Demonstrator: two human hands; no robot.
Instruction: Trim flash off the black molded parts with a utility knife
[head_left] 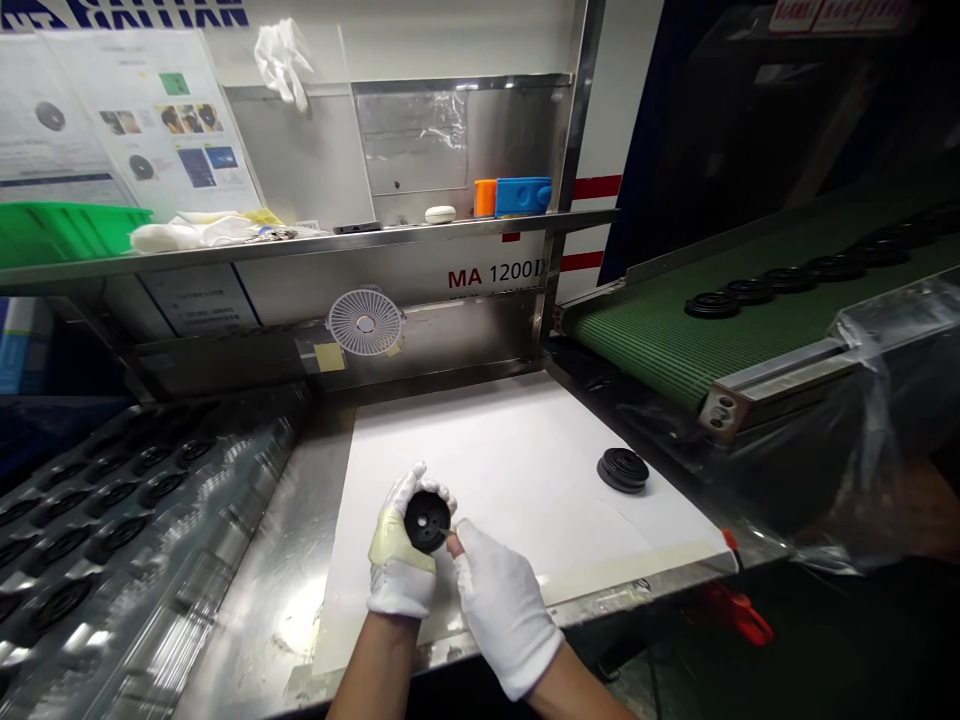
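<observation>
My left hand, in a white glove with a yellowish palm, is closed around a black round plastic part. The part's face is tilted up toward me, showing a central hole and smaller holes. Close against its right edge is my right hand, also in a white glove, with the thumb tip bare. Its fingers are pinched on something thin at the part's rim, too small to make out. Both hands are above the white sheet on the metal bench. Farther right on that sheet lie black round parts, seemingly stacked.
At left, a clear tray holds several black round parts. A green conveyor belt at right carries a row of them. Behind the bench, a shelf bears a green bin and small items; a small fan is below.
</observation>
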